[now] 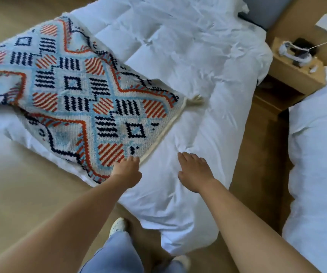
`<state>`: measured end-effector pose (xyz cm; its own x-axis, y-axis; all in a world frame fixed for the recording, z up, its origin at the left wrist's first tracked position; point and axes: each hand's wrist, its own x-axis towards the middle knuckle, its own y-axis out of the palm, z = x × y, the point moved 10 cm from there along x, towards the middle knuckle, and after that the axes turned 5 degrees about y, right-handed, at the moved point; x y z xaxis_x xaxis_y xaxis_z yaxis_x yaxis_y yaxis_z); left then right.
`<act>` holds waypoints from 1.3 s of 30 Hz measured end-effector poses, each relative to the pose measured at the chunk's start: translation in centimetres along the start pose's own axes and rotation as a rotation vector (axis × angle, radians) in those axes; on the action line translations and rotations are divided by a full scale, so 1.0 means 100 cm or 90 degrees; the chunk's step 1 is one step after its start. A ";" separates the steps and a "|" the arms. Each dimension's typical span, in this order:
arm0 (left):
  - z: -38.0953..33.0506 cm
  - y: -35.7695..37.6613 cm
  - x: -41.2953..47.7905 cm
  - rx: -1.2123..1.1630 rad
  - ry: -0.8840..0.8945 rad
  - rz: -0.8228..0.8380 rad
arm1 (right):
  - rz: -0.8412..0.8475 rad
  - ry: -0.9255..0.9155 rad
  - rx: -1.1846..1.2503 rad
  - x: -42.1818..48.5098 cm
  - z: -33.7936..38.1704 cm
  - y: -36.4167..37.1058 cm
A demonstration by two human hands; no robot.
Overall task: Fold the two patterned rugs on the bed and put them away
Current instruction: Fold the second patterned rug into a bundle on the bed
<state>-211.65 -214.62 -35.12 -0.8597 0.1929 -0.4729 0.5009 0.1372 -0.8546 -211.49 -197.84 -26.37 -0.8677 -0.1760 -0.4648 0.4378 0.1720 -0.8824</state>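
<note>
Left hand (128, 168) lands on the rug (76, 91) corner to pinch it; right hand (193, 170) spread flat, empty, steadying the bed (198, 66).

bare white duvet (198, 79) open right of rug (76, 91), nightstand (294, 73) clutter beyond bed edge

Patterned rug (80, 95) — blue, orange, navy — lies spread flat on the bed (198, 75).

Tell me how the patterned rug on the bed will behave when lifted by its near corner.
The patterned rug probably flops: it follows the duvet's bumps. Its thick pile suggests some heft. It likely drags rather than slides under the left hand.
</note>
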 end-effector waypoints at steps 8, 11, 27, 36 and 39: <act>-0.006 0.022 -0.006 -0.192 -0.288 -0.086 | -0.021 -0.199 -0.119 0.043 -0.044 0.002; -0.003 0.034 -0.006 -0.202 -0.339 -0.106 | -0.037 -0.268 -0.185 0.067 -0.043 -0.001; 0.030 0.092 0.114 -0.164 -0.453 -0.140 | -0.074 -0.441 -0.323 0.259 -0.044 0.044; 0.006 0.068 0.124 -0.201 -0.590 -0.397 | -0.145 -0.402 -0.251 0.386 -0.097 0.035; -0.003 0.065 0.130 -0.208 -0.653 -0.404 | -0.177 -0.364 -0.275 0.421 -0.117 0.016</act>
<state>-219.54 -210.92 -46.71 -0.5666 -0.8209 -0.0712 -0.1554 0.1913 -0.9691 -250.10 -193.67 -46.51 -0.6243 -0.7216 -0.2992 -0.0106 0.3909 -0.9204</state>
